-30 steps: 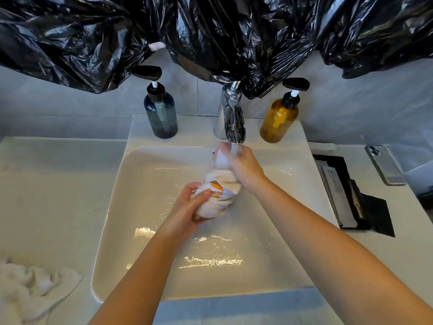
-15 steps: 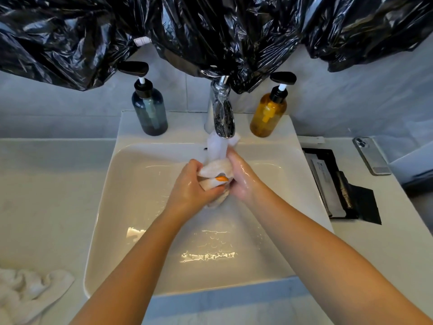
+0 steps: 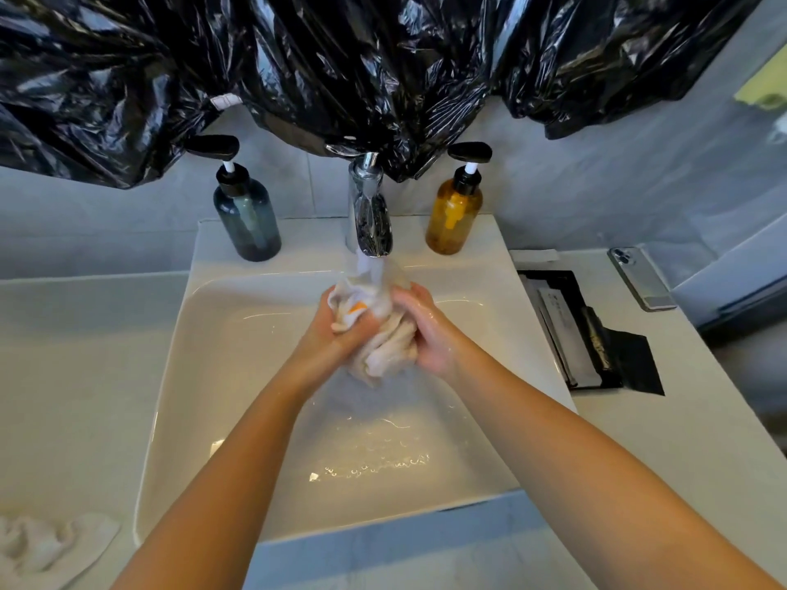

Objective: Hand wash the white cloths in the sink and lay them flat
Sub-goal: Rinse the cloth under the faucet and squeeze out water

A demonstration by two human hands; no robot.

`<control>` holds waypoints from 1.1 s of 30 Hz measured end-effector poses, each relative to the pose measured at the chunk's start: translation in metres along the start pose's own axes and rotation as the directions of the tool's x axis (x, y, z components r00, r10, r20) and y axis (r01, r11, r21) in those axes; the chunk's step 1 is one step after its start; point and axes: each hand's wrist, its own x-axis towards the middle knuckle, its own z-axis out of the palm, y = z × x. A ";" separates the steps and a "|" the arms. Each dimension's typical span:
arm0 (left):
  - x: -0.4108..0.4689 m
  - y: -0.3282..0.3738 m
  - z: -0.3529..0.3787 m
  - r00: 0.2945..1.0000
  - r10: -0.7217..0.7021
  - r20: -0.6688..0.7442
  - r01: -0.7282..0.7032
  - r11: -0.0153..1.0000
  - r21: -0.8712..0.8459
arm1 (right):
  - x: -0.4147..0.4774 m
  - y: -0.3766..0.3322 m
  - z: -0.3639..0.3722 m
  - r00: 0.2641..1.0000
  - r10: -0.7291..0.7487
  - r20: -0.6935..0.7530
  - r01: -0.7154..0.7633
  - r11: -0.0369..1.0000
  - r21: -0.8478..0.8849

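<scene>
A wet white cloth (image 3: 385, 347) with an orange mark is bunched up over the white sink (image 3: 238, 376), right under the chrome tap (image 3: 369, 215), from which water runs onto it. My left hand (image 3: 336, 330) grips its left side and my right hand (image 3: 426, 334) grips its right side, the cloth squeezed between them. A second crumpled white cloth (image 3: 47, 547) lies on the counter at the bottom left.
A dark blue pump bottle (image 3: 246, 219) and an amber pump bottle (image 3: 455, 215) stand either side of the tap. Black plastic sheeting (image 3: 340, 70) hangs above. A black tray (image 3: 592, 334) and a phone (image 3: 641, 278) lie on the right counter.
Both hands have closed together on the cloth and bunched it under the running water; one second ago they held it stretched apart.
</scene>
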 end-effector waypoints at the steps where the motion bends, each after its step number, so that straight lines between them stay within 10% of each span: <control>1: -0.003 0.001 0.002 1.000 -0.013 0.002 0.013 1.000 0.006 | -0.004 0.000 0.000 1.000 -0.001 -0.001 0.001 1.000 -0.026; 5: -0.008 -0.003 0.015 0.954 -0.036 -0.298 0.063 0.995 0.080 | -0.015 -0.003 0.000 0.992 -0.123 -0.031 0.116 0.978 -0.176; 10: -0.012 0.001 0.007 0.899 -0.150 -0.411 0.004 0.942 -0.335 | -0.038 -0.017 -0.019 0.966 -0.251 0.056 0.252 0.876 -0.411; 17: -0.031 0.040 -0.020 0.967 -0.047 -0.252 -0.048 0.933 -0.357 | -0.085 -0.046 -0.067 0.946 -0.086 0.311 0.290 0.652 -0.701; 26: -0.060 0.070 -0.002 0.979 -0.162 0.121 0.151 0.984 0.096 | -0.130 -0.073 -0.110 0.946 0.209 0.248 0.265 -0.054 -0.963; 33: -0.069 0.073 0.010 0.936 -0.232 0.265 0.168 0.955 0.244 | -0.145 -0.050 -0.131 0.975 0.049 0.216 0.213 0.062 -0.975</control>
